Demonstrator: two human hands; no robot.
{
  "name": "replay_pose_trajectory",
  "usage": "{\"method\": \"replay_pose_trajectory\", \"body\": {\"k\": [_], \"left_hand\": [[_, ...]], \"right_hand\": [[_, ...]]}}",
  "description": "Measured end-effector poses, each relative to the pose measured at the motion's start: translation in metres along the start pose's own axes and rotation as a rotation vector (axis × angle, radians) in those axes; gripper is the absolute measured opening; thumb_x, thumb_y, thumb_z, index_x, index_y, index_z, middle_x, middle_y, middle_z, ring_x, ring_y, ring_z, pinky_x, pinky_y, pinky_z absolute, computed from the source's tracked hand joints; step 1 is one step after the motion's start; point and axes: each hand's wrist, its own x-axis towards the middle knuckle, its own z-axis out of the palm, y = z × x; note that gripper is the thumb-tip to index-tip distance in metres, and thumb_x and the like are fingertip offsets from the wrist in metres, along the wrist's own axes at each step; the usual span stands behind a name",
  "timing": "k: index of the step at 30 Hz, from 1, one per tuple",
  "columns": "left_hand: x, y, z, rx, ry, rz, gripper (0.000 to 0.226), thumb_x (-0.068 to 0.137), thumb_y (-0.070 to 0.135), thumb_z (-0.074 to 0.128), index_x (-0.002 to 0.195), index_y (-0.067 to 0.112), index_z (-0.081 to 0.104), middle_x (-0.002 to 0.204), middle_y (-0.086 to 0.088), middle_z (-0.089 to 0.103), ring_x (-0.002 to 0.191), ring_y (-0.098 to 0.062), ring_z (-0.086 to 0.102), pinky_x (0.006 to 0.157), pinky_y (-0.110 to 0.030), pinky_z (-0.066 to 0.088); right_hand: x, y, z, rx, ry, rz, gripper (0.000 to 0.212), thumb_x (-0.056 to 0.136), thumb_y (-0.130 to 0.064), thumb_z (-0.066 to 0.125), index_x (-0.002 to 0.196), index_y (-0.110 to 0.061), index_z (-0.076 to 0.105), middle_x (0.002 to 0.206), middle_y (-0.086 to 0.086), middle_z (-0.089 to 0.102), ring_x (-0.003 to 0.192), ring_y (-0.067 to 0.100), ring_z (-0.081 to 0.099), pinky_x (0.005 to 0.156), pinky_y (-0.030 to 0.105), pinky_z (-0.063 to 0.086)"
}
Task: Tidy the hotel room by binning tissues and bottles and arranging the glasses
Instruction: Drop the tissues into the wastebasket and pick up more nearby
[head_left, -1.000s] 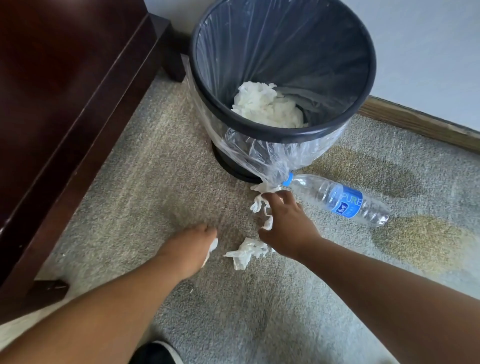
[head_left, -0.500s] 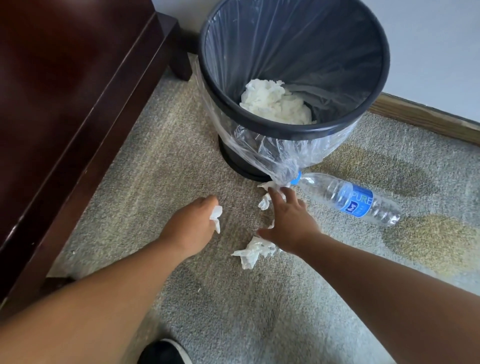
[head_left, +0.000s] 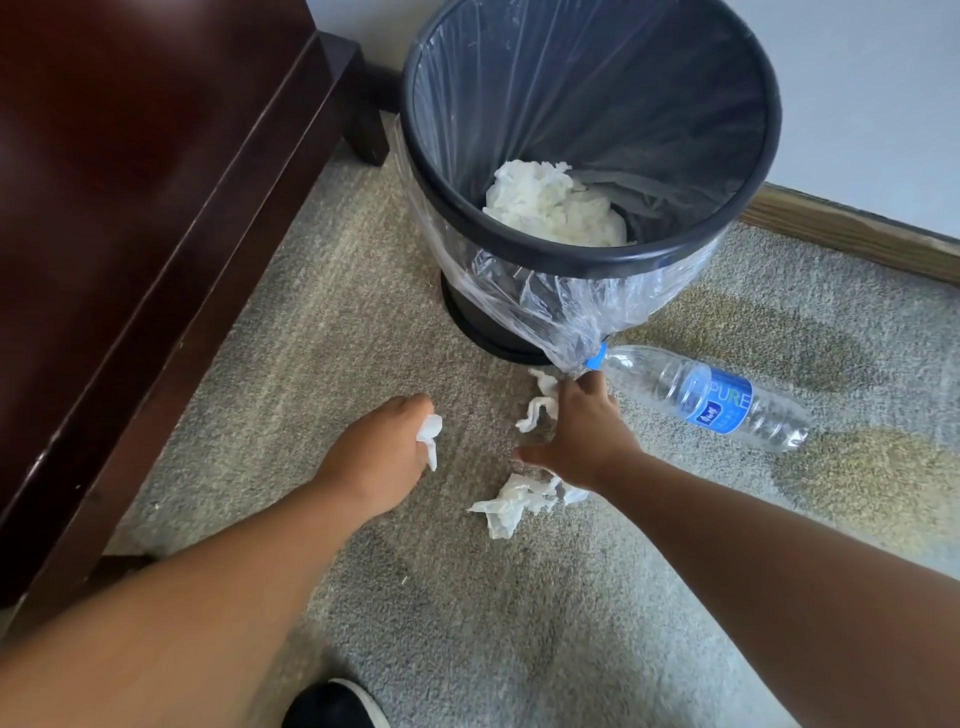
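Left hand (head_left: 382, 447) fisted around a tissue wad (head_left: 430, 436), scrap poking out the thumb side. Right hand (head_left: 584, 434) spread, fingers over a floor tissue (head_left: 535, 410) by the bin (head_left: 587, 254) base; another tissue (head_left: 511, 501) under its wrist. Bottle (head_left: 706, 397) just right of fingertips. Best: pinch closed low, gather both scraps, then lift to bin.

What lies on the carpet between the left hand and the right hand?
In the head view, only bare carpet separates the left hand, closed on a tissue, from the right hand. Loose tissues lie at the right hand's fingers.
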Motion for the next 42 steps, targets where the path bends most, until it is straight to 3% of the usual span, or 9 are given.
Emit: {"method": "replay_pose_trajectory", "body": {"k": [7, 11, 16, 20, 24, 26, 32, 38, 42], "left_hand": [[-0.001, 0.005, -0.002, -0.002, -0.004, 0.009, 0.010, 0.089, 0.010, 0.049, 0.098, 0.013, 0.050, 0.101, -0.005, 0.058, 0.076, -0.023, 0.052, 0.060, -0.031, 0.034], [-0.002, 0.005, -0.002, 0.012, -0.001, 0.011, 0.011, 0.090, 0.011, 0.049, 0.100, 0.013, 0.050, 0.101, -0.004, 0.057, 0.074, -0.022, 0.051, 0.058, -0.031, 0.033], [-0.003, 0.005, -0.004, 0.002, 0.002, 0.005, 0.014, 0.091, 0.013, 0.051, 0.105, 0.014, 0.053, 0.103, -0.003, 0.058, 0.076, -0.021, 0.055, 0.062, -0.035, 0.045], [-0.003, 0.008, -0.005, 0.009, 0.007, 0.008, 0.010, 0.091, 0.014, 0.050, 0.100, 0.014, 0.050, 0.100, -0.003, 0.057, 0.074, -0.022, 0.054, 0.058, -0.033, 0.039], [-0.003, 0.011, -0.006, -0.009, 0.013, 0.012, 0.007, 0.090, 0.013, 0.048, 0.097, 0.015, 0.048, 0.099, -0.002, 0.056, 0.078, -0.023, 0.054, 0.060, -0.033, 0.039], [-0.005, 0.009, -0.006, -0.018, 0.015, 0.017, 0.006, 0.090, 0.012, 0.048, 0.095, 0.015, 0.048, 0.098, -0.001, 0.055, 0.078, -0.022, 0.054, 0.059, -0.032, 0.038], [-0.007, 0.001, -0.016, -0.057, 0.064, 0.046, 0.007, 0.089, 0.007, 0.050, 0.089, 0.013, 0.053, 0.087, 0.001, 0.055, 0.071, -0.020, 0.051, 0.054, -0.032, 0.032], [0.016, 0.006, -0.077, -0.280, 0.399, -0.126, 0.018, 0.085, 0.006, 0.054, 0.069, 0.014, 0.058, 0.063, -0.007, 0.057, 0.057, -0.027, 0.052, 0.051, -0.031, 0.038], [0.035, 0.019, -0.144, -0.326, 0.640, -0.127, 0.021, 0.074, 0.022, 0.042, 0.068, 0.009, 0.058, 0.066, -0.013, 0.059, 0.069, -0.035, 0.054, 0.062, -0.043, 0.045]], "right_hand": [[-0.006, -0.002, 0.018, 0.115, 0.132, 0.000, 0.092, 0.068, -0.055, 0.076, 0.137, -0.010, 0.033, 0.134, 0.009, 0.030, 0.117, 0.033, 0.047, 0.094, 0.044, 0.050], [-0.010, -0.003, 0.020, 0.011, 0.045, 0.005, 0.090, 0.062, -0.064, 0.075, 0.135, -0.027, 0.036, 0.136, 0.007, 0.029, 0.124, 0.037, 0.039, 0.094, 0.049, 0.050], [-0.032, -0.008, 0.045, -0.086, 0.016, -0.005, 0.091, 0.057, -0.070, 0.073, 0.129, -0.029, 0.037, 0.135, 0.003, 0.026, 0.125, 0.031, 0.031, 0.083, 0.046, 0.056], [-0.050, -0.015, 0.075, -0.098, 0.029, -0.112, 0.063, 0.071, -0.045, 0.076, 0.120, -0.030, 0.040, 0.134, 0.002, 0.027, 0.119, 0.026, 0.033, 0.078, 0.039, 0.058], [-0.055, -0.015, 0.087, -0.069, 0.045, -0.174, 0.031, 0.084, -0.015, 0.063, 0.112, -0.022, 0.051, 0.122, 0.004, 0.034, 0.107, 0.027, 0.039, 0.076, 0.037, 0.052], [-0.054, -0.015, 0.083, -0.038, 0.012, -0.183, 0.029, 0.083, -0.001, 0.052, 0.106, -0.018, 0.053, 0.109, 0.002, 0.036, 0.099, 0.025, 0.044, 0.073, 0.034, 0.049], [-0.059, -0.021, 0.030, 0.106, -0.023, -0.179, 0.021, 0.081, -0.005, 0.049, 0.090, -0.023, 0.046, 0.096, -0.001, 0.047, 0.072, 0.017, 0.052, 0.053, 0.026, 0.037], [-0.087, -0.081, -0.068, 0.270, 0.115, -0.568, 0.012, 0.085, -0.015, 0.049, 0.078, -0.023, 0.054, 0.083, -0.006, 0.055, 0.070, 0.004, 0.050, 0.054, 0.018, 0.034], [-0.096, -0.128, -0.136, 0.464, 0.243, -0.674, 0.019, 0.081, -0.011, 0.050, 0.067, -0.023, 0.051, 0.061, -0.010, 0.050, 0.056, 0.006, 0.046, 0.048, 0.025, 0.036]]}}
